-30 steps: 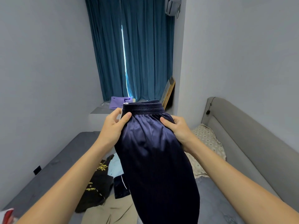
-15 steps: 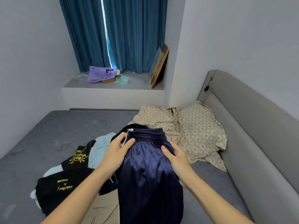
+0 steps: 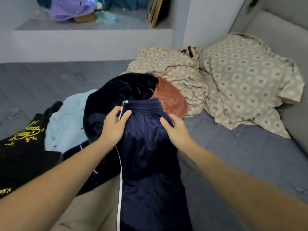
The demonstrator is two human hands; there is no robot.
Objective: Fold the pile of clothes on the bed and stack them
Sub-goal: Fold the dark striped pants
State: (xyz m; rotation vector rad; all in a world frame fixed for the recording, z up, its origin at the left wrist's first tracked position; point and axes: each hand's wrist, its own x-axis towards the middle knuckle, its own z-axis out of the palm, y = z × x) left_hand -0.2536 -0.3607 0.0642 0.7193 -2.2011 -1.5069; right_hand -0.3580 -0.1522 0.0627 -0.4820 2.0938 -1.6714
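I hold a pair of shiny navy trousers [image 3: 150, 155] with a white side stripe by the elastic waistband, low over the grey bed [image 3: 241, 155]. My left hand [image 3: 113, 129] pinches the left side of the waist. My right hand [image 3: 176, 129] grips the right side. The trouser legs run down toward me. Behind them lies the pile: a dark velvet garment [image 3: 120, 90], a rust-coloured one [image 3: 168, 99], a pale blue one [image 3: 66, 124], a black one with yellow print [image 3: 25, 147] and a beige one [image 3: 93, 205].
Two patterned beige pillows [image 3: 241, 77] lie crumpled at the head of the bed beside the grey padded headboard [image 3: 283, 30]. A raised ledge [image 3: 91, 35] at the back carries a purple cloth [image 3: 70, 9] and a leaning picture frame [image 3: 155, 10].
Both hands have lowered the navy trousers from chest height down toward the bed, and my view has tilted down from the curtains to the pile.
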